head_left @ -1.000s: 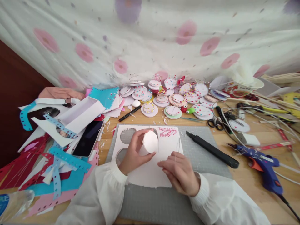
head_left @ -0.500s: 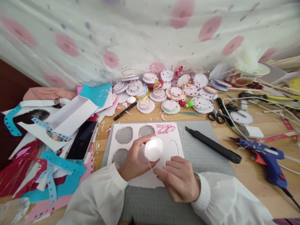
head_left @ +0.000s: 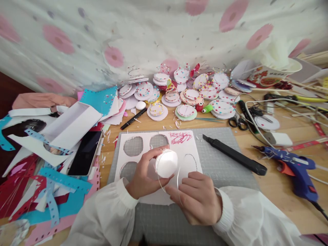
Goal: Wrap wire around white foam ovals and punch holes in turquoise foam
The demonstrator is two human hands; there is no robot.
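Note:
My left hand (head_left: 145, 174) grips a small white disc (head_left: 167, 164) by its edge, fingers behind and thumb below. The disc's face is bright with glare. From its lower left edge a thin pale wire-like strand (head_left: 161, 183) curves down to my right hand (head_left: 196, 198), whose fingers are closed on it; a loop of it rises beside the knuckles. Beneath both hands lies a white board (head_left: 151, 199) with round holes cut in it, one drawn circle and red scribble. The board rests on a grey cutting mat (head_left: 215, 171).
A black utility knife (head_left: 235, 154) lies right of the board, with a blue glue gun (head_left: 294, 167) beyond. Decorated discs (head_left: 186, 111) crowd the back. A phone (head_left: 85, 153), white box (head_left: 73, 124) and paper scraps (head_left: 55, 179) cover the left. Scissors (head_left: 238, 122) and a marker (head_left: 133, 118) lie behind.
My right hand has shifted slightly right and down, and the strand's loop beside it has changed shape. The disc stays in my left hand, moved a little left. The whole view has shifted slightly.

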